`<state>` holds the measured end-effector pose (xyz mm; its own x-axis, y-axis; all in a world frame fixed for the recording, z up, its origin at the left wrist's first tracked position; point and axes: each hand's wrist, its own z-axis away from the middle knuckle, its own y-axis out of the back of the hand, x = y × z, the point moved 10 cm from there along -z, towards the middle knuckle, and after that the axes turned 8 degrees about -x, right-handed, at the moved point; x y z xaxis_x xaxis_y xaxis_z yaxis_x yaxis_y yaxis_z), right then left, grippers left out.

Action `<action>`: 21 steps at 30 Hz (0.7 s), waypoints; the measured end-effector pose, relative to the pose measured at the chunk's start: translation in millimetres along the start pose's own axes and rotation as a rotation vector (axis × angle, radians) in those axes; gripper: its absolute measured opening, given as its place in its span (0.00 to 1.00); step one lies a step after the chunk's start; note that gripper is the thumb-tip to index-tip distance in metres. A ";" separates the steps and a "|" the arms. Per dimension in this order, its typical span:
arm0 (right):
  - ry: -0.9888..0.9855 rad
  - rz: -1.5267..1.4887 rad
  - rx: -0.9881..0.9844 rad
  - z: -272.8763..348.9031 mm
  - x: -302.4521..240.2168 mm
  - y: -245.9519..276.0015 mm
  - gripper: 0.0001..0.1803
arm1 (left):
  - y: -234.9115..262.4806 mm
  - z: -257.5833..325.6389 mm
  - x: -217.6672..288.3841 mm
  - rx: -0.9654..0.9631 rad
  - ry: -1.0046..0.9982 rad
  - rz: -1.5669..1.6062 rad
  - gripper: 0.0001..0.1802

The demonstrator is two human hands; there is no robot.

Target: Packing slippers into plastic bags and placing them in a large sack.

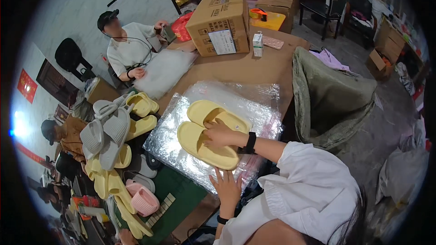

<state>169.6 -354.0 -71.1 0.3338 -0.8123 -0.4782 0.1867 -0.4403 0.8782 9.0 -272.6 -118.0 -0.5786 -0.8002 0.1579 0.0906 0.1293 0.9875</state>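
A pair of pale yellow slippers [200, 136] lies side by side on a stack of clear plastic bags [254, 104] on the brown table. My right hand [217, 134], with a black watch on its wrist, sits on top of the pair, fingers curled over where the two slippers meet. My left hand [225, 186] lies flat with fingers spread on the near edge of the plastic bags, just below the slippers, and holds nothing.
A heap of grey, yellow and pink slippers [113, 136] fills the left side. A cardboard box [220, 22] and a small carton [257, 44] stand at the far end. A person in white [131, 47] sits far left. An open grey-green sack [327, 95] stands to the right.
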 end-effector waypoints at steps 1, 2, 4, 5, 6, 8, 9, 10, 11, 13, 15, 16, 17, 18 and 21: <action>0.025 -0.033 -0.016 -1.7 -3.8 1.2 0.23 | 1.8 -0.8 0.9 0.031 -0.012 -0.011 0.30; 0.052 -0.067 -0.037 -1.9 -9.3 0.9 0.24 | 1.9 0.2 0.4 0.030 -0.007 -0.012 0.30; 0.074 -0.066 -0.035 13.6 -21.3 15.8 0.22 | 3.3 3.5 -5.5 0.035 0.019 0.126 0.28; 0.151 -0.387 -0.095 27.4 -35.2 28.2 0.22 | 2.6 6.2 -11.0 0.033 0.042 0.131 0.28; 0.220 -0.712 -0.162 41.2 -45.1 40.0 0.23 | 7.3 7.7 -13.1 0.072 0.012 0.160 0.25; 0.216 -0.962 -0.411 64.0 -42.1 42.9 0.25 | 19.5 4.8 -17.1 0.152 -0.042 0.216 0.20; 0.254 -1.060 -0.528 78.3 -33.9 36.0 0.25 | 28.2 1.2 -14.5 0.169 -0.049 0.177 0.18; 0.293 -1.159 -0.650 93.4 -24.4 30.7 0.26 | 28.5 -6.3 -17.4 0.075 -0.043 0.275 0.16; 0.388 -1.094 -0.735 109.3 -22.3 35.5 0.29 | 33.7 -8.6 -22.7 0.189 -0.097 0.282 0.17; 0.673 -0.999 -0.911 142.0 -32.9 47.2 0.34 | 33.3 2.9 -56.7 0.317 0.018 0.775 0.18; 0.797 -1.063 -1.083 171.1 -35.2 49.3 0.37 | 87.9 6.1 -56.3 0.611 -0.074 0.774 0.12; 0.741 -1.140 -1.184 177.7 -37.5 46.1 0.37 | 97.2 2.9 -57.4 0.599 0.079 0.450 0.08; 0.840 -1.128 -1.153 181.3 -42.0 53.1 0.37 | 99.8 0.4 -65.4 0.617 0.170 0.485 0.09; 0.845 -1.131 -1.182 182.7 -43.4 49.7 0.37 | 100.7 1.1 -73.7 0.636 0.266 0.516 0.09; 0.891 -1.017 -1.022 183.2 -49.1 56.8 0.32 | 108.8 -3.1 -78.2 0.658 0.323 0.633 0.08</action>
<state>-5.5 -409.2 3.1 0.0238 0.2318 -0.9725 0.9951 0.0884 0.0454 66.6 -197.8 -22.9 -0.3191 -0.5797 0.7498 -0.2199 0.8148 0.5364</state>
